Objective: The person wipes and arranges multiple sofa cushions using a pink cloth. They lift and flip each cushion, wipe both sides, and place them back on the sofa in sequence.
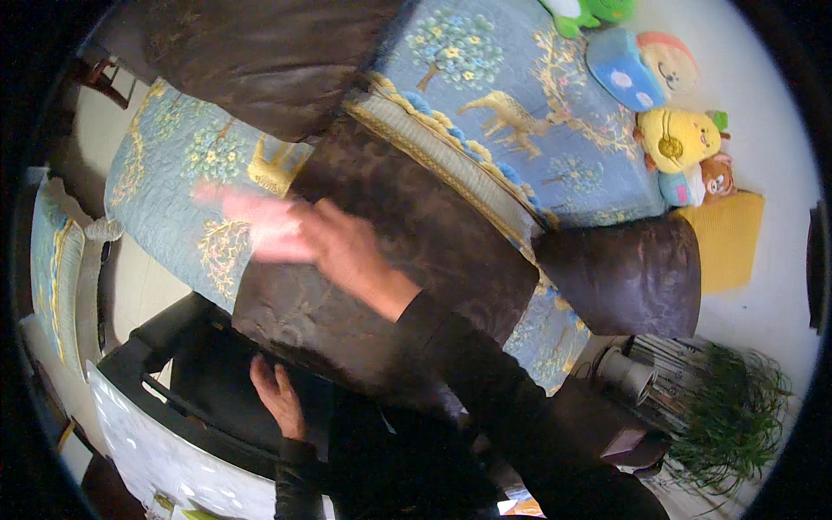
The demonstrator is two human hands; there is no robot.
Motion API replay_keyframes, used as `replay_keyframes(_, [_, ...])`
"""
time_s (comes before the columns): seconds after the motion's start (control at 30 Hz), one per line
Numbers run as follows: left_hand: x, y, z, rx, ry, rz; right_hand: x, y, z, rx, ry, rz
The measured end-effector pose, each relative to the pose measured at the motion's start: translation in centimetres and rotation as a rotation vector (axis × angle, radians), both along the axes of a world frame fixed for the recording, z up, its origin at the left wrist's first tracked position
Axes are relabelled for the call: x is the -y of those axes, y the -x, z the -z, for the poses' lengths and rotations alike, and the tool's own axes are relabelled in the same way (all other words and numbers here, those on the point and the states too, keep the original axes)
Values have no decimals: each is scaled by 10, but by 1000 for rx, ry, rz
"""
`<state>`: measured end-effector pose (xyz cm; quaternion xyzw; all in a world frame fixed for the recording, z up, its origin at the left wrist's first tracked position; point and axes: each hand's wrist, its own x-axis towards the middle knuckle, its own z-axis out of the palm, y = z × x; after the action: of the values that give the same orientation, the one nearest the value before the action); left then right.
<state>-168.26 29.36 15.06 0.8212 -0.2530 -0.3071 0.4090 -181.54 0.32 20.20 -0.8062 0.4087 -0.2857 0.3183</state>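
My right hand [357, 253] is shut on a pink cloth [270, 224], and both are blurred by motion. They are over a dark brown, patterned sofa seat or cushion [422, 201], near its left side. Whether the cloth touches the surface cannot be told. Under and beyond the brown piece spreads a light blue sofa cover [172, 156] with trees and a deer on it. Lower down, my left hand [279, 396] holds nothing, its fingers apart. It hovers before a black piece of furniture [214, 383], close to my body.
Plush toys, among them a yellow one [679, 140], line the blue-covered backrest [487, 84]. A brown armrest [624, 276] and a yellow panel [725, 240] are at right, above a leafy plant [728, 416]. A white marbled tabletop [162, 455] lies lower left.
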Motion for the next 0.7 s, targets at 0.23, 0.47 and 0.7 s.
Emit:
replay_keyframes(0.23, [104, -17, 31, 574, -241, 555, -102, 239, 67, -410, -564, 518])
replay_keyframes(0.47, [113, 15, 78, 657, -404, 720, -507, 577, 79, -1118, -1014, 783])
replay_keyframes(0.7, [115, -35, 79, 544, -136, 737, -312, 447, -24, -194, -636, 1143])
